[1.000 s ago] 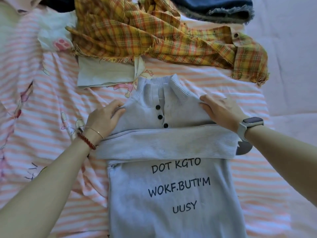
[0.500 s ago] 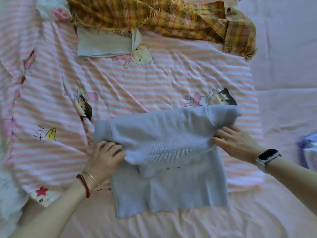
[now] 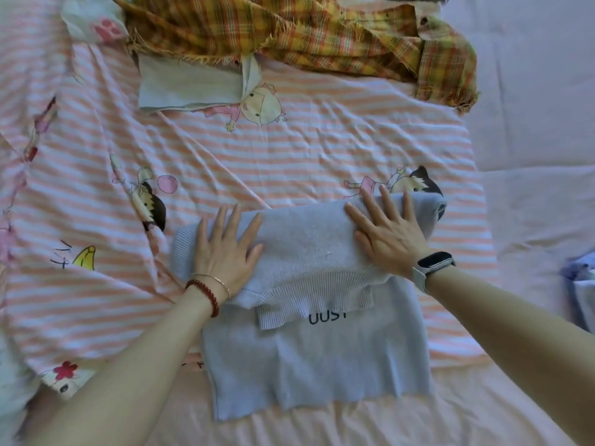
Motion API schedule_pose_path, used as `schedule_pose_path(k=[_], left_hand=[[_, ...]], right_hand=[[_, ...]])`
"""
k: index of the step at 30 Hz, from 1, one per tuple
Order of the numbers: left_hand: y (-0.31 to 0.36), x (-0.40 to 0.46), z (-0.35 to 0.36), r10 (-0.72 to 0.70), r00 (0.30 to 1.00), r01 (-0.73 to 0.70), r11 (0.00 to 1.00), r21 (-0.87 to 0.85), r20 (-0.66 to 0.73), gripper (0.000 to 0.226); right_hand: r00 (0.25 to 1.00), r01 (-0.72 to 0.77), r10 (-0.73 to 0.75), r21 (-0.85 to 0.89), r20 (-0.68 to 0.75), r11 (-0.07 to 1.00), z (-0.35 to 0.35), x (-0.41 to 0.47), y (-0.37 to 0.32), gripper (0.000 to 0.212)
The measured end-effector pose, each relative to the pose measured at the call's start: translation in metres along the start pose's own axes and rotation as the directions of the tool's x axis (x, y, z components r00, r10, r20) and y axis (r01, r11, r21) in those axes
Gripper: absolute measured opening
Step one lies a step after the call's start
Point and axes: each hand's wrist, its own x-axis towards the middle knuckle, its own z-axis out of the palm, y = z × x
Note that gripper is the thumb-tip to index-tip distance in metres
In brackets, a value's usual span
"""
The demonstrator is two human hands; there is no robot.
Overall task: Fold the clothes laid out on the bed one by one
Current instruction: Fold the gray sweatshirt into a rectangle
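Pressing flat with fingers straight and spread, the left hand [image 3: 225,252] lies palm-down on the left part of the pale blue knitted sweater [image 3: 309,284], gripping nothing. The right hand [image 3: 389,233] lies the same way on the sweater's right part, fingers splayed and pointing away from the person, released rather than clenched. Both forearms reach in from the lower corners. The sweater rests near the foot of the pink-and-white striped cartoon-print sheet [image 3: 322,149], its upper part doubled down over the lower part, ribbed hem showing above dark printed letters. A red bead bracelet [image 3: 206,294] circles the left wrist; a dark-faced smartwatch [image 3: 433,262] sits on the right. A yellow-orange plaid shirt [image 3: 306,30] lies crumpled farther up the bed.
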Motion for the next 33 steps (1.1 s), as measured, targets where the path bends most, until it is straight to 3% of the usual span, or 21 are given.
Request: schedule_pose_path(k=[4, 5, 7, 9, 10, 12, 13, 15, 17, 21, 23, 27, 31, 33], left_hand=[[-0.027, -0.027, 0.019, 0.029, 0.998, -0.029, 1.0, 0.004, 0.058, 0.06], [-0.032, -0.032, 0.016, 0.058, 0.997, -0.058, 0.998, 0.001, 0.06, 0.062], [-0.038, -0.037, 0.011, 0.104, 0.993, -0.105, 0.994, 0.009, 0.063, 0.062], [-0.041, -0.03, 0.002, 0.092, 0.995, -0.088, 0.993, -0.076, 0.05, 0.058], [-0.043, -0.022, -0.003, 0.075, 0.997, -0.073, 0.985, -0.155, 0.005, 0.052], [-0.047, -0.003, -0.013, 0.032, 0.998, -0.046, 0.955, -0.294, -0.053, 0.037], [-0.049, 0.009, -0.018, 0.022, 0.999, -0.031, 0.937, -0.348, -0.03, 0.028], [-0.054, 0.032, -0.025, 0.057, 0.993, -0.009, 0.902, -0.431, 0.099, 0.04], [-0.059, 0.05, -0.028, 0.097, 0.95, 0.028, 0.92, -0.391, 0.295, 0.059], [-0.059, 0.058, -0.033, 0.186, 0.861, -0.025, 0.945, -0.326, 0.473, 0.026], [-0.057, 0.055, -0.035, 0.229, 0.843, -0.053, 0.936, -0.349, 0.487, 0.025], [-0.061, 0.051, -0.045, 0.25, 0.852, -0.07, 0.926, -0.372, 0.46, 0.025], [-0.063, 0.042, -0.048, 0.267, 0.835, -0.079, 0.923, -0.376, 0.48, 0.034], [-0.065, 0.036, -0.041, 0.245, 0.851, -0.059, 0.923, -0.379, 0.464, 0.039]], right_hand=[[0.993, 0.044, -0.04, -0.029, 0.113, 0.999, 0.019, -0.022, 0.008, 0.073], [0.994, 0.078, -0.076, -0.026, 0.078, 0.997, 0.017, -0.029, 0.009, 0.078], [0.988, 0.13, -0.13, 0.004, -0.08, 0.991, 0.007, -0.036, 0.01, 0.066], [0.96, 0.112, -0.084, 0.093, -0.265, 0.989, -0.003, -0.029, 0.017, 0.045], [0.958, 0.071, -0.023, 0.158, -0.285, 0.985, -0.01, -0.02, 0.021, 0.038], [0.98, -0.007, 0.051, 0.223, -0.192, 0.975, -0.022, 0.001, 0.031, 0.029], [0.992, -0.027, 0.053, 0.228, -0.111, 0.973, -0.026, 0.012, 0.035, 0.036], [0.996, -0.053, 0.035, 0.236, 0.082, 0.97, -0.034, 0.03, 0.042, 0.054], [0.984, -0.032, -0.004, 0.204, 0.176, 0.979, -0.039, 0.042, 0.046, 0.062], [0.945, -0.003, -0.045, 0.146, 0.324, 0.989, -0.037, 0.04, 0.04, 0.043], [0.942, -0.004, -0.071, 0.22, 0.328, 0.975, -0.033, 0.033, 0.04, 0.028], [0.957, -0.038, -0.061, 0.332, 0.283, 0.942, -0.044, 0.029, 0.049, 0.023], [0.96, -0.034, -0.064, 0.338, 0.274, 0.94, -0.051, 0.024, 0.052, 0.049], [0.967, -0.043, -0.057, 0.379, 0.248, 0.924, -0.05, 0.019, 0.055, 0.05]])
